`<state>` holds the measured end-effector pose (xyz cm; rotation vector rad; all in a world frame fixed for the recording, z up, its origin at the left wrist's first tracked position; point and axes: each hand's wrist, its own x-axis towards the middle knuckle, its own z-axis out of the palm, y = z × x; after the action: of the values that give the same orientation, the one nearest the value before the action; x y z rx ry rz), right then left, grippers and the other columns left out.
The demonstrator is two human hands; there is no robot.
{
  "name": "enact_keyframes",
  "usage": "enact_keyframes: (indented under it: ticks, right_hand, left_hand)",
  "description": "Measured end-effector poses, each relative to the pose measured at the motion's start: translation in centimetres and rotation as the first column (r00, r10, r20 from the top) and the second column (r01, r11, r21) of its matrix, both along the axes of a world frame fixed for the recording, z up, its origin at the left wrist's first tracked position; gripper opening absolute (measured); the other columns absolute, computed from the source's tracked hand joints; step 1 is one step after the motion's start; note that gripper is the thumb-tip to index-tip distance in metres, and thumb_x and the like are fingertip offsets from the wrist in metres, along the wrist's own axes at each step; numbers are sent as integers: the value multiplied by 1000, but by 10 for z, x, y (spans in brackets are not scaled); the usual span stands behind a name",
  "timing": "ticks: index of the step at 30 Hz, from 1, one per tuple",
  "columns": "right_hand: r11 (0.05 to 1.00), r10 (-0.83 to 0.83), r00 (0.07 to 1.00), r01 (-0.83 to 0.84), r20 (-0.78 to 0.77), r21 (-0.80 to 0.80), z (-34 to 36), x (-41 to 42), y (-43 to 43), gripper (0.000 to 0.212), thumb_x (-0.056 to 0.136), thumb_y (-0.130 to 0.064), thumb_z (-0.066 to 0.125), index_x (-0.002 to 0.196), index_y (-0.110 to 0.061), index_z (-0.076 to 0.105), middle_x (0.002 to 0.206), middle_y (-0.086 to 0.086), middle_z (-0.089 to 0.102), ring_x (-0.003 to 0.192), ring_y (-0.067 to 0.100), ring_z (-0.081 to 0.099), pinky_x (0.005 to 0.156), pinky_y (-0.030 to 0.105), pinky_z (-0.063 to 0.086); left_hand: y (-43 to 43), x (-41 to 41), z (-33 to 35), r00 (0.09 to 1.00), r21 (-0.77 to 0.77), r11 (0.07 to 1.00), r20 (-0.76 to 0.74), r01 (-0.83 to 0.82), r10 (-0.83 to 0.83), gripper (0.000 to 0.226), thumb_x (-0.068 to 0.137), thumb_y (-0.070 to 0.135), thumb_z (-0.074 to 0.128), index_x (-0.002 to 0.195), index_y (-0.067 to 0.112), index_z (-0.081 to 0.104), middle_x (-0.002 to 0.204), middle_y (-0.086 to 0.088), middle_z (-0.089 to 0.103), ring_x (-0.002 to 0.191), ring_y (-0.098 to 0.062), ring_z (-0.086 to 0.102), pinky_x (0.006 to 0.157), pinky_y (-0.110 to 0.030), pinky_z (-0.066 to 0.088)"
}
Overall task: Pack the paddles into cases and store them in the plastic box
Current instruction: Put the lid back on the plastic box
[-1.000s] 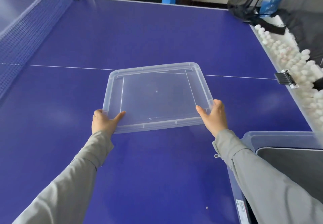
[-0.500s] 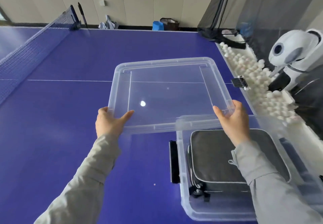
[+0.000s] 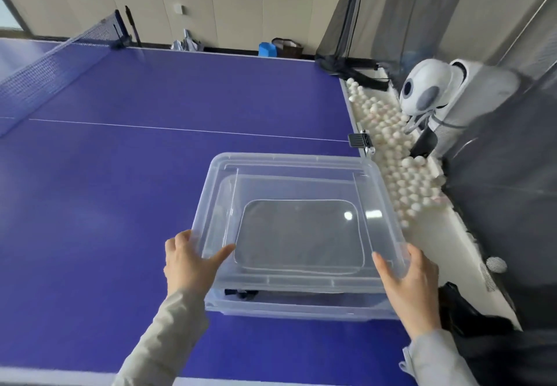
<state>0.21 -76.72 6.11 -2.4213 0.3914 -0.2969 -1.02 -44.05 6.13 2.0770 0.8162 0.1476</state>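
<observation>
Single head-worn wide-angle view, from near edge of bench (image 3: 120, 204), facing forward and down. Left hand (image 3: 190, 260), right hand (image 3: 413, 277), lid (image 3: 295, 180) close under lens. Net (image 3: 45, 75) far left, wall (image 3: 241, 2) beyond.

Clear plastic, matt cloth
The lid (image 3: 289, 160) is glossy transparent plastic; the case (image 3: 298, 235) looks matt grey fabric; the table (image 3: 120, 189) is smooth.

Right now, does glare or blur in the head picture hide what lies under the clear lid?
Head view: one small bright glare spot on the lid hides little; the dark case shows through hazily; the white ball machine at right is blurred; the wall panels lean from wide-angle distortion.
</observation>
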Motion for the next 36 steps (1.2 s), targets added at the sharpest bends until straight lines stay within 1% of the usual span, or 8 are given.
enact_keyframes:
  ticks: [7, 14, 22, 25, 28, 30, 32, 36]
  right_hand:
    - [999, -19, 999, 18, -30, -33, -18, -23, -11, 59, 76, -26, 76, 120, 6, 54, 114, 23, 57, 111, 38, 45, 99, 49, 36]
    - [999, -38, 995, 38, -95, 2, -33, -29, -15, 61, 77, -25, 75, 125, 4, 51, 121, 24, 51, 117, 36, 40, 102, 48, 34]
    - [995, -24, 973, 45, -229, 86, -26, -20, -27, 66, 83, -40, 66, 134, -4, 45, 130, 18, 48, 126, 32, 38, 107, 45, 32]
    - [966, -43, 967, 104, -250, 236, -21, 7, -37, 74, 84, -47, 62, 140, -6, 37, 140, 17, 44, 131, 31, 38, 110, 44, 31]
    - [932, -33, 923, 168, -384, 322, -26, 39, -41, 83, 82, -55, 61, 142, -7, 32, 145, 13, 40, 133, 30, 38, 111, 42, 30]
    - [911, -16, 881, 208, -474, 357, -34, 52, -44, 83, 77, -58, 64, 136, -6, 40, 139, 12, 47, 128, 30, 43, 109, 40, 34]
    - [883, -1, 861, 239, -508, 403, -41, 54, -45, 79, 71, -61, 69, 125, -6, 52, 128, 12, 56, 119, 30, 51, 106, 41, 39]
    - [907, -114, 912, 257, -395, 332, -45, 50, -42, 60, 68, -54, 75, 107, -10, 62, 109, 9, 66, 97, 27, 58, 88, 33, 45]
  left_hand:
    - [-13, -19, -17, 999, 23, 1000, -34, -14, 15, 81, 61, 43, 85, 126, 12, 47, 124, -4, 41, 97, -22, 48, 91, -41, 44]
    - [-21, -25, -29, 1000, -23, 1000, -26, -1, 0, 87, 63, 39, 85, 134, 10, 42, 129, -4, 36, 117, -25, 45, 98, -40, 42]
    - [-8, -21, -35, 998, 13, 1000, -64, -25, 26, 83, 70, 48, 77, 136, 13, 42, 139, -6, 35, 129, -27, 34, 108, -46, 32]
    - [17, -1, -34, 990, -105, 992, -129, -74, 60, 96, 69, 53, 75, 145, 14, 30, 146, -8, 32, 133, -27, 35, 111, -45, 30]
    - [41, 22, -35, 962, -257, 963, -274, -76, 2, 102, 70, 53, 75, 147, 9, 24, 146, -11, 38, 132, -30, 39, 109, -44, 33]
    - [48, 26, -37, 922, -421, 905, -373, -64, -108, 97, 64, 61, 76, 138, 7, 42, 136, -12, 51, 123, -30, 50, 100, -43, 42]
    - [50, 24, -38, 903, -553, 830, -389, -68, -184, 84, 50, 64, 80, 109, 6, 64, 111, -10, 68, 103, -26, 63, 82, -38, 52]
    - [45, 24, -45, 968, -503, 862, -239, -58, -75, 46, 67, 45, 80, 80, 4, 64, 75, -8, 63, 71, -26, 55, 64, -30, 46]
